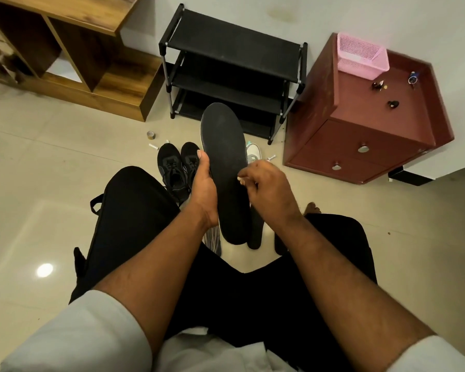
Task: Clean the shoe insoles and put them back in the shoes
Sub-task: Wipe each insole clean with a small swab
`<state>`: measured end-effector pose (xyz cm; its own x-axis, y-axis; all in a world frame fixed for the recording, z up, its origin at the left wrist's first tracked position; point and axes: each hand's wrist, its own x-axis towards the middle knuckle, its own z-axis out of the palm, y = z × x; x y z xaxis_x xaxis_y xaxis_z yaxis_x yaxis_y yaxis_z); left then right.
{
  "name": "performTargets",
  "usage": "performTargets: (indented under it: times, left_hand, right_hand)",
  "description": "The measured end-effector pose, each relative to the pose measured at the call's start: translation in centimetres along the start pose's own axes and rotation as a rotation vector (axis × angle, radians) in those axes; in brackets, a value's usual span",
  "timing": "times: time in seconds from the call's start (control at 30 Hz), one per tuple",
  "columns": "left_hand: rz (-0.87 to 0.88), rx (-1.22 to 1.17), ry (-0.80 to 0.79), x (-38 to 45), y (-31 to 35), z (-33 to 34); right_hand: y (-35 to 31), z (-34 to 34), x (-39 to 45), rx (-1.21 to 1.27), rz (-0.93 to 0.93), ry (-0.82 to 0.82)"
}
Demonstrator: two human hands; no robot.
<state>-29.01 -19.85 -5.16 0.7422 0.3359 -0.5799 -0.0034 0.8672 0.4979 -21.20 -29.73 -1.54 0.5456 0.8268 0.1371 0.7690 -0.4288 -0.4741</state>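
Forearms lead in from the bottom edge, ours. Left hand (204, 183) has its grip clamped on the insole (223, 167) along its left edge, thumb up the side, palm under the heel half. Right hand (269, 183) sits at the insole's right edge, fingers curled and pinching something small and pale; we can't tell what it is.

Insole is held above our lap, long axis running away from us, toe end toward the shoe rack (234, 71), heel end toward our knees. Right hand is the nearer one to the top face, so the wiping stroke looks like its job, along that axis.

Count: two insoles, the held one plus a second insole (255, 232) right behind it, lower. Two black shoes (176, 167) on the floor just left of the left hand. One white shoe (253, 153) partly hidden behind the insole.
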Motion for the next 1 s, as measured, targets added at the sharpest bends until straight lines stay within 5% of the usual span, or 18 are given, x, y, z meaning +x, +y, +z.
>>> performTargets:
  times: [0.23, 0.47, 0.67, 1.0]
  left_hand:
    - [-0.006, -0.062, -0.033, 1.0, 0.9, -1.3]
    - [-0.062, 0.042, -0.039, 0.5, -0.2, -0.6]
    - [-0.066, 0.054, -0.112, 0.1, 0.6, -0.5]
    - [-0.034, -0.077, -0.109, 0.8, 0.4, -0.8]
  right_hand:
    - [-0.7, 1.2, -5.2, 0.011, -0.096, -0.169]
    - [0.5, -0.5, 0.9, -0.109, -0.135, -0.077]
    - [0.1, -2.0, 4.2, -0.221, -0.162, -0.169]
    - [0.0, 0.1, -5.4, -0.079, -0.287, -0.225]
